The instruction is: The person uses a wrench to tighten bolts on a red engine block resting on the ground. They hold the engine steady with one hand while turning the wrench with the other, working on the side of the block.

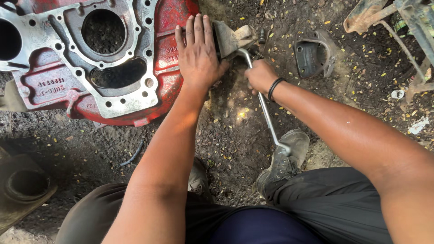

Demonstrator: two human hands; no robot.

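Observation:
A red engine block (168,20) with a bare metal gasket face lies on the dirt ground at the upper left. My left hand (197,53) rests flat, fingers together, on the block's right edge beside a grey metal bracket (230,38). My right hand (261,76), with a black band on the wrist, grips the upper part of a long silver wrench (267,121). The wrench's bent head sits at the bracket, and its handle runs down toward my shoe.
A dark cast metal housing (313,55) lies on the ground at the upper right. Rusty machine parts (384,18) stand at the top right corner. A round dark part (25,185) sits at the lower left. My grey shoes (282,160) rest on the oily soil.

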